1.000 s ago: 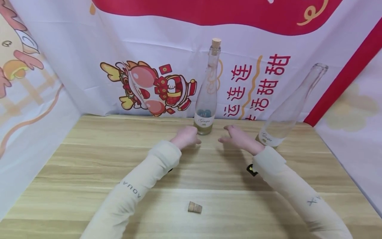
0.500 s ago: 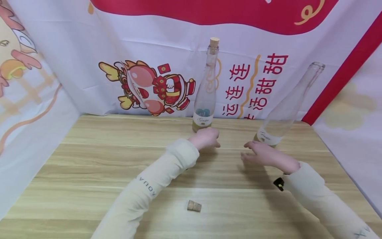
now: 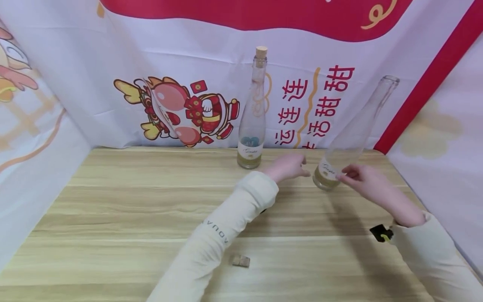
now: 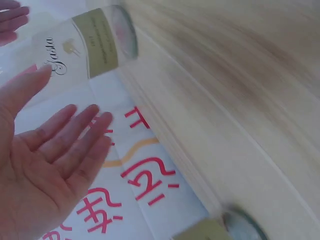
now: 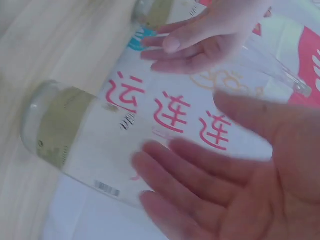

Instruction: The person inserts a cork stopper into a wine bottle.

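A clear glass bottle (image 3: 345, 144) with a white and olive label stands at the right of the table, its mouth uncovered. My left hand (image 3: 288, 167) is just left of its base, palm turned toward it. On the other side, my right hand (image 3: 371, 188) has its fingertips right at the label in the head view. Both wrist views show relaxed, spread fingers with nothing between them: the left hand (image 4: 55, 155) near the label, the right hand (image 5: 240, 185) overlapping the bottle (image 5: 65, 127). A matching bottle (image 3: 252, 121) with a cork (image 3: 261, 52) in its neck stands to the left.
A second, loose cork (image 3: 241, 261) lies on the wooden table (image 3: 132, 218) near the front, beside my left sleeve. A printed cloth backdrop (image 3: 170, 37) hangs right behind the bottles, and more cloth runs along both sides.
Both hands have moved right, from near the corked bottle to either side of the uncorked one. The head view has shifted slightly. Bottles and loose cork stay in place.
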`<control>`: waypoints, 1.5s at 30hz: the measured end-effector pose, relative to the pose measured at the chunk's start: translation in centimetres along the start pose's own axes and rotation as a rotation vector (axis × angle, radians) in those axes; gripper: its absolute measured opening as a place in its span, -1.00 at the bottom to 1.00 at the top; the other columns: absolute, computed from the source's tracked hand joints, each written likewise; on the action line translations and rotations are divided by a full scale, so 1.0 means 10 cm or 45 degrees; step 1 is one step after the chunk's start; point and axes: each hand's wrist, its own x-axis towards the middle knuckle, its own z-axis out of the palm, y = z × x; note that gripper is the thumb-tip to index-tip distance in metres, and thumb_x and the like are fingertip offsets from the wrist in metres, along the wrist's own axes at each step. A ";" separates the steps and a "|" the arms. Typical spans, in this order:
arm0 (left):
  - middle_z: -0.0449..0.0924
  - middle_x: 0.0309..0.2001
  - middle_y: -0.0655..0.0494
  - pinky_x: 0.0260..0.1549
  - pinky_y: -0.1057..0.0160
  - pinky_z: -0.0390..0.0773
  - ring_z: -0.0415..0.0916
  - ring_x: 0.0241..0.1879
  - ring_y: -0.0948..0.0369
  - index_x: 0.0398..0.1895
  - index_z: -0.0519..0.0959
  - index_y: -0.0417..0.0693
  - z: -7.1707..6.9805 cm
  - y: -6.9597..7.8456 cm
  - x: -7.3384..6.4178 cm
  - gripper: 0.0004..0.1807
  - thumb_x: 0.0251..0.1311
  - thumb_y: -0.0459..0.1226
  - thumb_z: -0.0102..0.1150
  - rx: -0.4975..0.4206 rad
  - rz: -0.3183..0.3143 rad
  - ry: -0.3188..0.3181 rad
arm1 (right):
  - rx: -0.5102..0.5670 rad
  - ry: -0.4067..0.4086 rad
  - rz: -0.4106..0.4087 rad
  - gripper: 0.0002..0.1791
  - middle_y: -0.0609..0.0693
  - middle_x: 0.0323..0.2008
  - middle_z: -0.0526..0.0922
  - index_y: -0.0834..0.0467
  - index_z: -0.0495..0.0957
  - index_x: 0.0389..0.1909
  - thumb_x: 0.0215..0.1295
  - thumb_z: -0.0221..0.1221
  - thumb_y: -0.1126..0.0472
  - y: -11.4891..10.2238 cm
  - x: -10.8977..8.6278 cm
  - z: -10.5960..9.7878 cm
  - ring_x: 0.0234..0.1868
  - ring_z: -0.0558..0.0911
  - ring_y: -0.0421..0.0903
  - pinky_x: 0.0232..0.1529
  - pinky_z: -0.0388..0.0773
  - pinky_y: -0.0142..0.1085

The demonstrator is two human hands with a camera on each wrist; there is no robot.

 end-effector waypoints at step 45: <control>0.25 0.26 0.20 0.13 0.31 0.30 0.23 0.21 0.27 0.30 0.15 0.09 0.25 0.20 0.17 -0.06 -0.19 0.00 0.42 -0.717 0.175 0.111 | 0.404 0.626 0.299 -0.24 0.09 0.00 0.52 0.15 0.37 0.12 -0.08 0.33 -0.14 -0.19 0.15 0.04 -0.07 0.49 -0.06 -0.31 0.39 -0.67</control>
